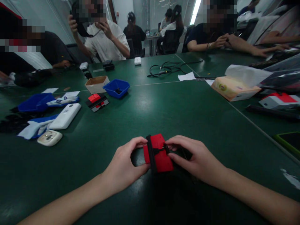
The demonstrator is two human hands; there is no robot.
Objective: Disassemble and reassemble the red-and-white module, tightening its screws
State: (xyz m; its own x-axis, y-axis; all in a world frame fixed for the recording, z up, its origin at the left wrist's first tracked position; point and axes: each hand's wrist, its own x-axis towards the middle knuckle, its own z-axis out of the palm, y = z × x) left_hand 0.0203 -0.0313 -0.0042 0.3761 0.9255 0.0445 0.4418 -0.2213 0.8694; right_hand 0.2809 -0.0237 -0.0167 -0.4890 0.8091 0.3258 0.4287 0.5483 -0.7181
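A red block-like piece with a black strip across it [161,162] sits at the near middle of the green table [131,125]. My left hand [126,162] grips its left side, thumb and fingers at the two ends of the black strip. From the right, my right hand [194,156] pinches a small black part [166,148] against the red face. The exact shape of that small part is too blurred to make out. A similar red, black and grey piece [98,101] lies farther off to the left.
Beyond stand a blue tray [117,89] holding small black parts and a cardboard box [97,84]. On the left lie a white power bank [67,116], gloves [63,100] and an earbud case [50,138]. Tissues [236,87] stand right; black cables [164,69] lie behind. Several people sit around.
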